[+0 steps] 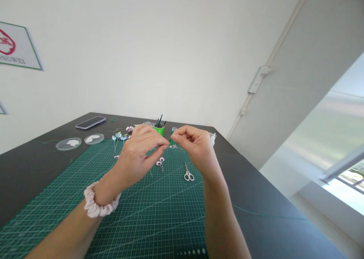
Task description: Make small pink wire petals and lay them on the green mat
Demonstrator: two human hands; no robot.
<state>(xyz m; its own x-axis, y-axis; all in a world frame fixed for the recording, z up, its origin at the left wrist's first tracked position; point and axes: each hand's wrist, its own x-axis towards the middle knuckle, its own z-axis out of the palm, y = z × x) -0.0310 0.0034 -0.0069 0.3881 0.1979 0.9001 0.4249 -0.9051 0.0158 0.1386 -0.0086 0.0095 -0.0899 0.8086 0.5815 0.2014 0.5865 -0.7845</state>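
My left hand (143,148), with a pale pink scrunchie (93,204) round its wrist, is closed in a pinch above the green cutting mat (159,213). Close to it, my right hand (197,145) pinches thumb against forefinger. Whatever lies between the fingertips is too fine to make out. Just behind the fingertips stands a green spool (173,132), partly hidden. Small scissors with white handles (189,175) lie on the mat below my right hand. Pale pink flower pieces on thin stems (160,162) rest below my left fingertips.
Two clear dishes of white pieces (68,144) and a phone (91,122) lie at the left on the dark table (28,171). A green cup with tools (159,129) stands at the back. Light blue flowers (118,137) are left of my hands. A green thread (256,213) trails right.
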